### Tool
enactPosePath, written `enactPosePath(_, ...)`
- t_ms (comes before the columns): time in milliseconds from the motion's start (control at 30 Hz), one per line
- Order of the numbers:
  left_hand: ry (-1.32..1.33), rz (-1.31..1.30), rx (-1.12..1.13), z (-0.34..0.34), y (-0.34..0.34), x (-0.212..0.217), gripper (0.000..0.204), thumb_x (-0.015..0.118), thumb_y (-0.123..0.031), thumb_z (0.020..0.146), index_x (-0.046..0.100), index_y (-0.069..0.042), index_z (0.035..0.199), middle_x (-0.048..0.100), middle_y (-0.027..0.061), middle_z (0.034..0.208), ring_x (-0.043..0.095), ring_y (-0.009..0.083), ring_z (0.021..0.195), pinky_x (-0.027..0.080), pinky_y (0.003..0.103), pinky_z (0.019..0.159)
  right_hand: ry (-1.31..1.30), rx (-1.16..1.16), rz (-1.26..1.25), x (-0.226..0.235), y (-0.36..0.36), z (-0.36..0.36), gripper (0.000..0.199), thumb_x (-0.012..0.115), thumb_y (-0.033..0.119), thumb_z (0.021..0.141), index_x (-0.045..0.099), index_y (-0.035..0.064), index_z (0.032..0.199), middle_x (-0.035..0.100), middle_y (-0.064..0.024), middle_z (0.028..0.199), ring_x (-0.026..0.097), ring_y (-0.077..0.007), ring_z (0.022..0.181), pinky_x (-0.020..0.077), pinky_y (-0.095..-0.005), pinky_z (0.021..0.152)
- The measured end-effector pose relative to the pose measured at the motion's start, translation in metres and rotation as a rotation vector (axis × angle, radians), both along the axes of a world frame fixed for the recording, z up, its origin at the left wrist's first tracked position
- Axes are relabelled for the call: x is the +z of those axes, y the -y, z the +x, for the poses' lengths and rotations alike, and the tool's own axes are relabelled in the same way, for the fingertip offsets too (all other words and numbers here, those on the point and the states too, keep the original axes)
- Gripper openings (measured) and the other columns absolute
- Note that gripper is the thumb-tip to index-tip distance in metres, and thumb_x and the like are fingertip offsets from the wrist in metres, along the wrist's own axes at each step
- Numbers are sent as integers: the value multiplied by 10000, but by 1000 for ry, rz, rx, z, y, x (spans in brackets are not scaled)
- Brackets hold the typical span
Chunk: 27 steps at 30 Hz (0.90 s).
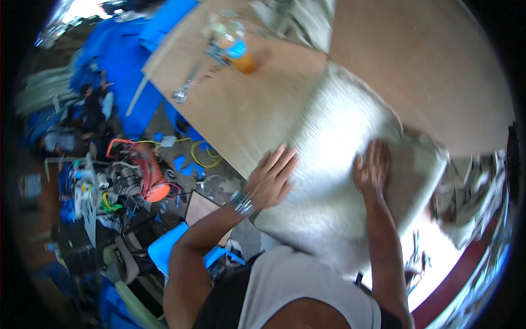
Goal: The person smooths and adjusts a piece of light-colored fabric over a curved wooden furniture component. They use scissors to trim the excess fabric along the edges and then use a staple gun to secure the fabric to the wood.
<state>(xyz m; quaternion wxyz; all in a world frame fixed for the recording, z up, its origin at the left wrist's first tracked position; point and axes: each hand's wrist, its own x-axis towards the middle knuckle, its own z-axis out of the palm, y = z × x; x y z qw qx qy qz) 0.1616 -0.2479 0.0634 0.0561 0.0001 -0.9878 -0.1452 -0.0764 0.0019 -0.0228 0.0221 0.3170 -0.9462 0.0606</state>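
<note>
A pale, light-coloured cushion-like piece with a fabric cover (329, 137) lies over the near part of the brown board table and hangs toward my body. My left hand (272, 176), with a metal watch on its wrist, lies flat on the left edge of this piece, fingers stretched out. On its right part my right hand (373, 166) rests flat, fingers pointing away from me and the thumb a little apart. Neither hand grips anything. What the cover encloses is hidden.
On the table (219, 115) stand a bottle with orange liquid (241, 55) and a metal tool (183, 88). Folded cloth (301, 22) lies at the far side, more cloth (471, 192) at the right. An orange machine (153, 175), a yellow hose (205, 156) and blue sheets clutter the left floor.
</note>
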Motion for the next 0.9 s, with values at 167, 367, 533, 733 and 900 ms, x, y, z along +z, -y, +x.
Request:
enactPosePath(167,333,-141,5,85,-75,-16,708,648,-434,937,484,-38,1501,371,116,1641,334,353,1499,305,541,1185,52,-64,88,9,12,7,713,371,488,1051,274,64,1617,218,-172,1695,175,-337,1575,131,-511,1278)
enactPosePath(367,131,-48,-23,-38,-96,-47,687,570,-354,974,427,38,1519,339,179,1650,269,328,1549,220,465,1253,-53,-24,-49,1,12,11,632,378,439,1068,409,47,1562,357,-203,1632,292,-378,1525,193,-527,1250)
enactPosePath(533,52,-22,-158,-140,-106,-66,725,532,-379,986,378,67,1536,329,235,1645,223,340,1573,159,447,1281,152,-17,-258,-13,1,0,575,353,424,1081,468,102,1544,350,-175,1646,267,-350,1546,161,-517,1260)
enactPosePath(733,-132,-77,-204,-216,-116,-90,679,461,-388,988,421,15,1533,385,220,1618,284,333,1549,188,458,1269,178,17,-387,49,-42,3,757,625,463,975,371,86,1580,351,-184,1634,281,-374,1540,235,-525,1240)
enactPosePath(900,-204,-169,-153,-217,-118,-103,624,374,-381,1049,420,21,1524,435,202,1587,364,347,1504,264,469,1237,250,-583,-380,87,-140,145,1349,954,444,662,96,61,1630,294,-298,1599,366,-453,1470,351,-585,1187)
